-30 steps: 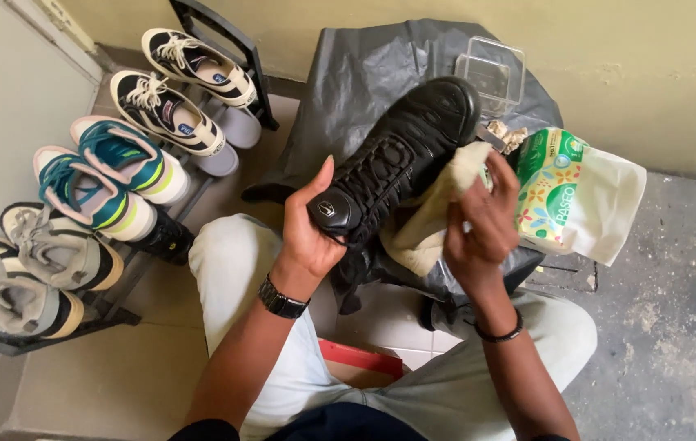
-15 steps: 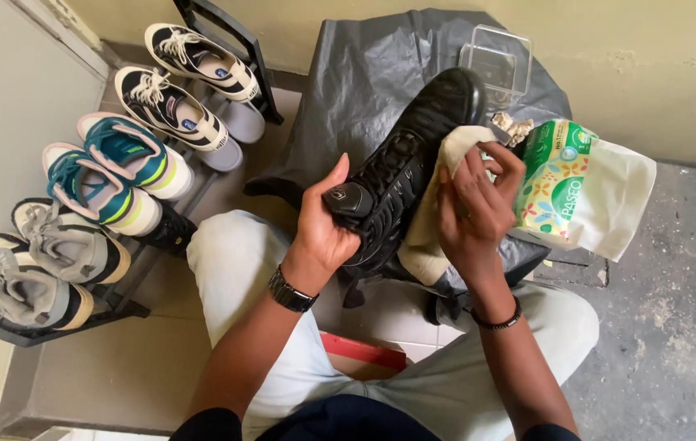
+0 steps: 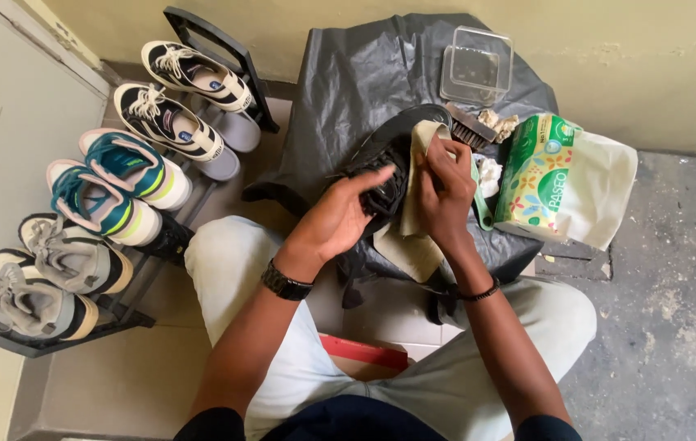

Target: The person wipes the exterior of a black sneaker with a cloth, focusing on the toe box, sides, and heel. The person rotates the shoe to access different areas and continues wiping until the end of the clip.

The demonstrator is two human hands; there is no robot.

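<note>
Shoe rack (image 3: 225, 49), tissue pack (image 3: 540, 175), clear tub (image 3: 476, 67)

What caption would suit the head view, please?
Left hand steadies a black shoe while right hand presses a cloth against it.

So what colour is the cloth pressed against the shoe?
Pale yellow-cream cloth, held by the right hand against the black shoe; clearest in the head view.

A home entryway; a shoe rack (image 3: 131, 306) of sneakers (image 3: 107, 192) beside a door (image 3: 5, 122).
</note>
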